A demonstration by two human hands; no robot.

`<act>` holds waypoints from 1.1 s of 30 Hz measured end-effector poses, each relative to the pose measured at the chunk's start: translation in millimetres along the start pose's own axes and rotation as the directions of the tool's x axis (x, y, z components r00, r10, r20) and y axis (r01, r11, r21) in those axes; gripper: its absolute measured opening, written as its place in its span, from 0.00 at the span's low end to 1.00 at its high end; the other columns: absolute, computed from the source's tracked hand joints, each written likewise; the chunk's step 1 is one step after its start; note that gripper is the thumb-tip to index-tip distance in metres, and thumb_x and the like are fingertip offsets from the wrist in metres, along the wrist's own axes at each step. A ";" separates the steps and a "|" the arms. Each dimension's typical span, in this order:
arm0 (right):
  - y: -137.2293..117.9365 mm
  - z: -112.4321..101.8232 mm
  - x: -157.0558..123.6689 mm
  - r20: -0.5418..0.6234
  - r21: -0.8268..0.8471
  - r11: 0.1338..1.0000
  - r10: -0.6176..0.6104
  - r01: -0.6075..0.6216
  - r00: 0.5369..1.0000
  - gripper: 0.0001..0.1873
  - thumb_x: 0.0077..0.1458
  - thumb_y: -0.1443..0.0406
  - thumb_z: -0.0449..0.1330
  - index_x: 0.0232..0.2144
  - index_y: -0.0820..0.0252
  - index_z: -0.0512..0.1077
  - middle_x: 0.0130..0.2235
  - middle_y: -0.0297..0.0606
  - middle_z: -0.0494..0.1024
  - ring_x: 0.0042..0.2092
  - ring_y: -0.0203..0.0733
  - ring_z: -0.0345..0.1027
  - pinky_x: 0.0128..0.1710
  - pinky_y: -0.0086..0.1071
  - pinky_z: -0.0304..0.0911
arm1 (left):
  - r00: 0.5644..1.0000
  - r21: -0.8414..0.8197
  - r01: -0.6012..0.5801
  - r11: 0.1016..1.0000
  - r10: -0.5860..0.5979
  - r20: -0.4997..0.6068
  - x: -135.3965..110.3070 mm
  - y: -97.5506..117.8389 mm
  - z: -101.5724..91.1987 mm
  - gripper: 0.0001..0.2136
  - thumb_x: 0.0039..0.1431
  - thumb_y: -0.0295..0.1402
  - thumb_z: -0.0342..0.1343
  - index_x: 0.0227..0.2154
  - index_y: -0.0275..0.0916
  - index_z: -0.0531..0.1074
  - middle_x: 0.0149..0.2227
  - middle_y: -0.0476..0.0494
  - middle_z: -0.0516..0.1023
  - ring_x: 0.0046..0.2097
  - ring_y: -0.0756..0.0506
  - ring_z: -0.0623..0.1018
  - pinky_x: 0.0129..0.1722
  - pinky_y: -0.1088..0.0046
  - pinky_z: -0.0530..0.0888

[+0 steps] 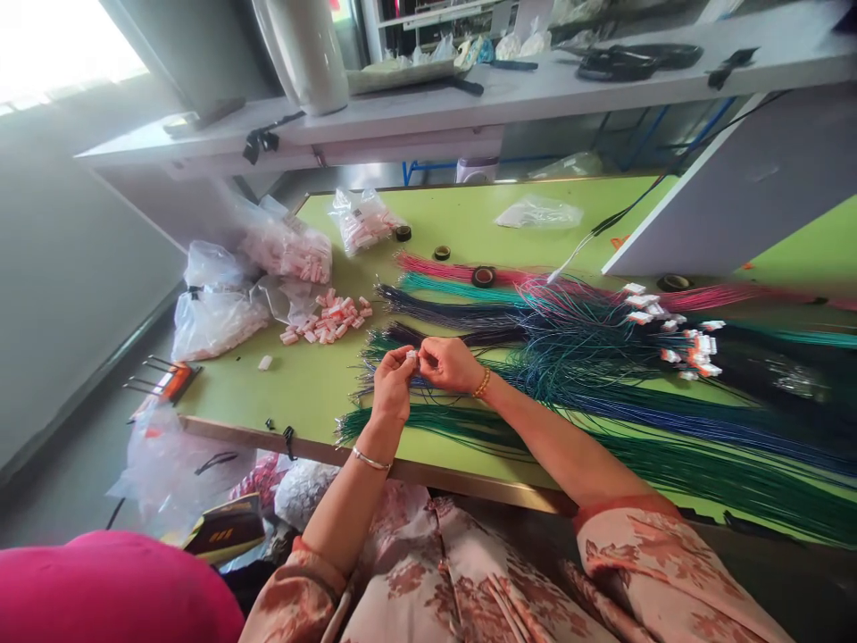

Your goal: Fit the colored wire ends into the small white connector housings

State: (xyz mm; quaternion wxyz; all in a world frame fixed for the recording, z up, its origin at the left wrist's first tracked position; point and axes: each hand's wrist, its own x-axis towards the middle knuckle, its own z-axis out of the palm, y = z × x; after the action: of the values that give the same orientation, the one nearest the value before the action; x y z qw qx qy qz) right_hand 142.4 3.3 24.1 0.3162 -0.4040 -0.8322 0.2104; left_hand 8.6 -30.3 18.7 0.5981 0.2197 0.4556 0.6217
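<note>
Over the wire bundles, my left hand (391,386) pinches a small white connector housing (411,356) between thumb and fingers. Right against it, my right hand (453,364) is closed in a pinch; what its fingertips grip is too small to make out, and any wire there is hidden. Beneath both hands lie dark green wires (461,420) with bare terminal ends at the left. Behind them run black wires (455,313), teal wires (442,286) and pink wires (442,266). To the right sits a cluster of wired connectors (696,350), white and orange.
Left of the wires lies a pile of loose connector housings (328,320), with plastic bags (218,308) beyond. Tape rolls (483,277) rest among the wires. An orange pronged tool (178,382) sits at the table's left edge. A shelf (415,116) and a slanted panel (743,196) stand behind.
</note>
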 end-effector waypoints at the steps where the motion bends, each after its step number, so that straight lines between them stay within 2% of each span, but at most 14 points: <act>1: 0.7 -4.4 1.2 0.005 0.024 1.000 -0.007 0.006 1.000 0.04 0.50 0.67 0.56 0.24 0.61 0.69 0.26 0.36 0.74 0.27 0.34 0.60 0.29 0.28 0.52 | 1.000 -0.015 0.007 1.000 -0.007 0.017 1.5 1.6 0.2 0.11 0.43 0.26 0.68 0.31 0.34 0.75 0.27 0.49 0.76 0.29 0.55 0.73 0.33 0.78 0.67; 5: 19.7 -32.6 24.6 -0.046 0.143 0.989 0.030 -0.023 0.998 0.09 0.56 0.65 0.54 0.31 0.61 0.73 0.29 0.36 0.77 0.28 0.34 0.64 0.31 0.27 0.57 | 0.998 -0.094 0.027 0.995 -0.022 0.062 11.3 6.9 -2.1 0.11 0.44 0.25 0.67 0.32 0.34 0.75 0.30 0.48 0.78 0.31 0.55 0.74 0.33 0.80 0.68; 7: 39.3 -44.4 47.4 -0.103 0.087 0.989 0.125 -0.117 0.987 0.10 0.56 0.64 0.55 0.33 0.62 0.75 0.31 0.37 0.78 0.30 0.36 0.67 0.33 0.28 0.59 | 0.997 -0.118 0.048 0.992 -0.041 0.068 16.5 6.5 -4.7 0.11 0.44 0.24 0.67 0.32 0.34 0.74 0.31 0.48 0.78 0.30 0.55 0.74 0.33 0.80 0.68; 9: 61.1 -48.2 73.2 -0.111 -0.062 0.968 0.234 -0.242 0.966 0.08 0.54 0.67 0.57 0.32 0.62 0.76 0.32 0.39 0.80 0.32 0.38 0.69 0.36 0.30 0.60 | 0.995 -0.128 0.078 0.989 -0.068 0.077 20.2 4.3 -7.3 0.11 0.44 0.24 0.67 0.33 0.34 0.74 0.30 0.48 0.78 0.29 0.56 0.74 0.32 0.80 0.68; 13: 91.4 -30.3 117.0 -0.033 -0.286 0.889 0.363 -0.357 0.931 0.09 0.52 0.69 0.58 0.33 0.60 0.78 0.38 0.41 0.81 0.38 0.41 0.71 0.39 0.31 0.60 | 0.994 -0.140 0.094 0.986 -0.084 0.077 23.0 -0.2 -10.7 0.12 0.43 0.25 0.67 0.33 0.35 0.75 0.30 0.48 0.78 0.29 0.55 0.74 0.31 0.80 0.68; 17: 99.8 -1.8 140.8 -0.013 -0.338 0.859 0.405 -0.385 0.914 0.10 0.52 0.68 0.58 0.36 0.60 0.78 0.41 0.44 0.81 0.40 0.42 0.71 0.38 0.30 0.60 | 0.994 -0.142 0.097 0.985 -0.089 0.058 23.5 -1.3 -12.5 0.13 0.43 0.25 0.68 0.34 0.34 0.75 0.30 0.48 0.78 0.29 0.56 0.73 0.31 0.80 0.68; 21: 101.9 11.4 152.2 0.029 -0.326 0.874 0.389 -0.359 0.921 0.09 0.51 0.69 0.58 0.34 0.63 0.77 0.38 0.47 0.81 0.37 0.41 0.70 0.36 0.30 0.59 | 0.994 -0.149 0.099 0.984 -0.090 0.062 23.5 -0.9 -13.4 0.13 0.44 0.26 0.68 0.35 0.34 0.75 0.31 0.48 0.77 0.29 0.56 0.73 0.31 0.80 0.67; 24: 100.2 10.0 157.5 0.027 -0.284 0.900 0.352 -0.330 0.936 0.10 0.54 0.68 0.56 0.36 0.63 0.76 0.36 0.43 0.80 0.35 0.38 0.69 0.35 0.28 0.59 | 0.994 -0.156 0.104 0.982 -0.096 0.060 22.7 -0.6 -13.2 0.13 0.44 0.26 0.68 0.35 0.34 0.75 0.32 0.48 0.78 0.30 0.56 0.74 0.32 0.79 0.67; 29: 76.7 -2.8 151.9 0.019 0.002 0.985 0.174 -0.175 0.984 0.07 0.51 0.67 0.56 0.30 0.64 0.74 0.30 0.38 0.78 0.31 0.34 0.66 0.34 0.27 0.59 | 0.992 -0.162 0.114 0.980 -0.105 0.065 20.7 0.0 -11.0 0.12 0.44 0.26 0.68 0.34 0.34 0.75 0.32 0.47 0.78 0.31 0.55 0.73 0.34 0.78 0.67; 33: 46.2 -14.2 116.7 0.054 0.240 0.969 0.037 -0.049 0.998 0.08 0.51 0.63 0.57 0.28 0.63 0.72 0.26 0.34 0.74 0.28 0.33 0.62 0.30 0.26 0.58 | 0.991 -0.174 0.118 0.978 -0.104 0.087 18.1 3.0 -8.3 0.11 0.46 0.25 0.67 0.35 0.35 0.75 0.32 0.48 0.77 0.31 0.55 0.73 0.33 0.79 0.67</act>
State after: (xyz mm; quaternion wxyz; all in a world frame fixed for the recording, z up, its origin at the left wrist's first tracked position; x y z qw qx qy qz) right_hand 121.9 125.7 47.8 0.3377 -0.3750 -0.7991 0.3269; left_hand -3.2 -15.4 12.2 0.6662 0.1635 0.3860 0.6168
